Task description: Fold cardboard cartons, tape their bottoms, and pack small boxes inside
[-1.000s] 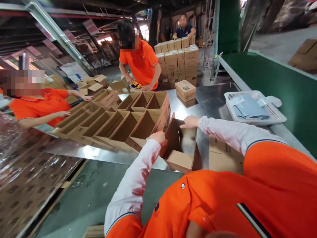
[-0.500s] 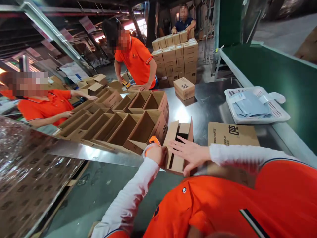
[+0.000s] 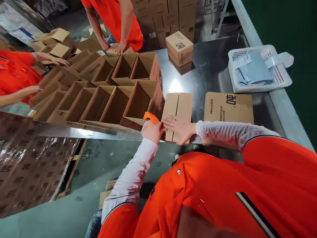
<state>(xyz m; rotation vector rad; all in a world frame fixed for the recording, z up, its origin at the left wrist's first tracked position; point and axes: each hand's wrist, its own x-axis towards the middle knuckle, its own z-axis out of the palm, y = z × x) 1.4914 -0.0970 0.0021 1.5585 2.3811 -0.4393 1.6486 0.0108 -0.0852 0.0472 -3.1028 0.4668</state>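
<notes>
A cardboard box (image 3: 182, 105) stands at the table's near edge with its top flaps folded down, a thin seam between them. My right hand (image 3: 180, 129) lies flat across these flaps, fingers stretched out. At the box's left side, my left hand (image 3: 151, 132) is closed around an orange tape dispenser (image 3: 151, 117), most of which the hand hides. To the right, a flat folded carton (image 3: 220, 107) with black print lies partly under my right sleeve.
Rows of open cartons (image 3: 116, 105) fill the table's left side. A closed box (image 3: 179, 49) stands farther back. A white basket (image 3: 232, 71) holds blue-grey folded bags. Two co-workers in orange reach over the cartons. A wrapped pallet (image 3: 32, 165) stands at lower left.
The box's flaps, partly raised with a dark gap before, now lie flat under my right hand. My view has tilted down. My left hand keeps hold of the tape dispenser.
</notes>
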